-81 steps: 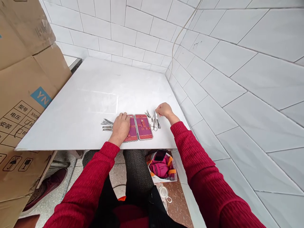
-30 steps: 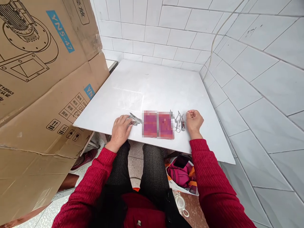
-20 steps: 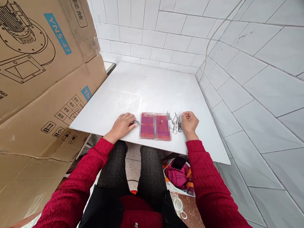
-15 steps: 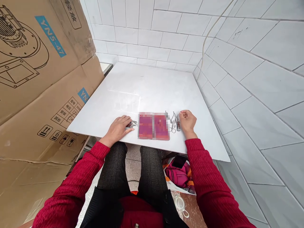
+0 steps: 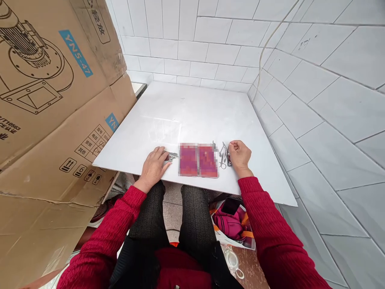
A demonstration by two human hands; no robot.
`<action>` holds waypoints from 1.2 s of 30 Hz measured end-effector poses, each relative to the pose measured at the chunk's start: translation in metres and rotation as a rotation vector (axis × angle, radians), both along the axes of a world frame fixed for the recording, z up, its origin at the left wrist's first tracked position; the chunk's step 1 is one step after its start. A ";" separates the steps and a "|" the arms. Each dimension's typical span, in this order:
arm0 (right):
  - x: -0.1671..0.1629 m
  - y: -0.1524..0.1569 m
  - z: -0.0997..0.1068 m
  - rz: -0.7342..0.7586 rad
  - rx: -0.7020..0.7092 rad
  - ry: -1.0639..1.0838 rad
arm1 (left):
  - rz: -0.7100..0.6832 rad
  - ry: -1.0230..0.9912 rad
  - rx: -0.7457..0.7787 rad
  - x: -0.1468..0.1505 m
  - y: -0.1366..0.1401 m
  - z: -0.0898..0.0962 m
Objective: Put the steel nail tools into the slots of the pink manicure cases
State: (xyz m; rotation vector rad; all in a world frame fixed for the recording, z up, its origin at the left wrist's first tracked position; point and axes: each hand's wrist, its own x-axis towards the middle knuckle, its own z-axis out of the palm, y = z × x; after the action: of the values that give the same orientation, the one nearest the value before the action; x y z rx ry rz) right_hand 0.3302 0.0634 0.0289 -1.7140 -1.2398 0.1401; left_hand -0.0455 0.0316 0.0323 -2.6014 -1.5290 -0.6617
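My left hand (image 5: 154, 165) lies on the white table with its fingers stretched out and thumb apart. By its fingertips are small metal implements (image 5: 172, 156), partly covered by the hand; their kind is unclear. Between my hands a flat red and purple case (image 5: 188, 160) lies spread in two halves, its surface blurred. Small scissors (image 5: 223, 159) and other slim metal tools lie to the right of the case. My right hand (image 5: 240, 155) rests in a loose fist beside them, close to a small dark and silver tool (image 5: 229, 159). Nothing shows in its curled fingers.
A large cardboard box (image 5: 99, 96) stands along the left side of the table (image 5: 195, 112). White tiled walls (image 5: 222, 52) border the back and right, with a thin cable (image 5: 264, 44) in the corner. Below the front edge sits a bag holding pink cloth (image 5: 228, 222) and a phone (image 5: 231, 205).
The view has shifted slightly, so everything appears a little further right. Both hands stay in almost the same places on the table, and the case and tools lie as before.
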 end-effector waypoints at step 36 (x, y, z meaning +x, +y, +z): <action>-0.194 0.016 0.033 0.746 -0.299 -0.555 | -0.023 -0.289 0.070 -0.019 -0.010 -0.020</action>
State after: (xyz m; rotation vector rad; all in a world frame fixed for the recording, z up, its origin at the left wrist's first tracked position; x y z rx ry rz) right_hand 0.1365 0.0797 0.0616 -1.4908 -2.3400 0.3160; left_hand -0.0647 0.0212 0.0121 -2.5636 -1.5137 -1.1133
